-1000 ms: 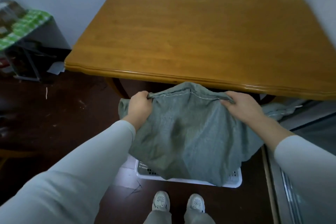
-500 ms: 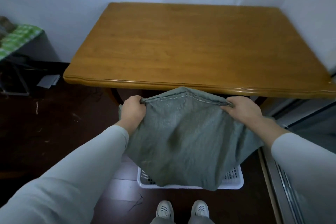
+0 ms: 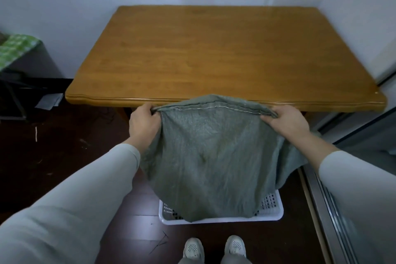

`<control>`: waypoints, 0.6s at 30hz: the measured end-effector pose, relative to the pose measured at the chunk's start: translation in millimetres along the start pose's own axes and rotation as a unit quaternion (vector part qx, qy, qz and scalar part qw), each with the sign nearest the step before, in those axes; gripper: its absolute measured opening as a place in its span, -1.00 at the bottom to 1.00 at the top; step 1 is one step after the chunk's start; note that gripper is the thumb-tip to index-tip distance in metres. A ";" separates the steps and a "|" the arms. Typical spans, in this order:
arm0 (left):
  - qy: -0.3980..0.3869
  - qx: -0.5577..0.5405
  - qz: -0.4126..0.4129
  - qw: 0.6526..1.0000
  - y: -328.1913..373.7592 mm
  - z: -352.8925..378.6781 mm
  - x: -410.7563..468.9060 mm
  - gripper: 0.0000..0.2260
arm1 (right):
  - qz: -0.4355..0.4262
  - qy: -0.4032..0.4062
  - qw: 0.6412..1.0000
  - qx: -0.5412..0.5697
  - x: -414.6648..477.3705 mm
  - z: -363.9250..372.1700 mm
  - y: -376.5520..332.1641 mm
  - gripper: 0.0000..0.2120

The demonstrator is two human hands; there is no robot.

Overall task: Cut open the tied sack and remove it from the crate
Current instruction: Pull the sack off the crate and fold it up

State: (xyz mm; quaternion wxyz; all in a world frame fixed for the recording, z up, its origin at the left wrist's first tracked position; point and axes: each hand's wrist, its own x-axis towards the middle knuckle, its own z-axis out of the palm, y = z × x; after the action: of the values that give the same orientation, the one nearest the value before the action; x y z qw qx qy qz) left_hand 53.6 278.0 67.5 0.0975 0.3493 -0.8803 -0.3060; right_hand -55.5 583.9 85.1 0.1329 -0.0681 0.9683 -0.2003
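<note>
Removal step – left hand [image 3: 144, 124] and right hand [image 3: 288, 120] fingers pinched the sack [image 3: 212, 156] hem, bottom hung over the crate [image 3: 272, 214]; next, lift clear – toward the desk [image 3: 214, 53].

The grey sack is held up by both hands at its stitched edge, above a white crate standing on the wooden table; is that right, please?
Not quite: in the head view the white crate stands on the floor before the wooden table, not on it. Otherwise yes: the left hand and right hand hold the grey sack by its stitched edge, above the crate.
</note>
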 end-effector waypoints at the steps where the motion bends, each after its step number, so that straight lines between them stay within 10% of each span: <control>1: 0.004 -0.004 0.004 1.000 1.4 0.4 -0.7 -0.79 | 0.001 -0.001 1.000 -0.010 1.6 -5.3 -1.6 -0.71; 14: 0.103 -0.172 -0.035 0.979 33.9 8.7 21.1 -0.86 | -0.081 0.086 0.982 0.147 16.9 -23.3 -19.3 -0.76; 18: 0.011 -0.073 -0.071 0.995 27.7 35.2 9.5 -0.78 | -0.028 -0.046 0.991 0.121 17.8 12.6 -5.3 -0.71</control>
State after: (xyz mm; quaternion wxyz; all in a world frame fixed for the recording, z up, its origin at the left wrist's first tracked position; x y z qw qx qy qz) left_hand 17.6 303.9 56.0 0.1106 0.4068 -0.8274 -0.3711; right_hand -68.5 571.1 71.9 0.1794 -0.0875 0.9274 -0.3165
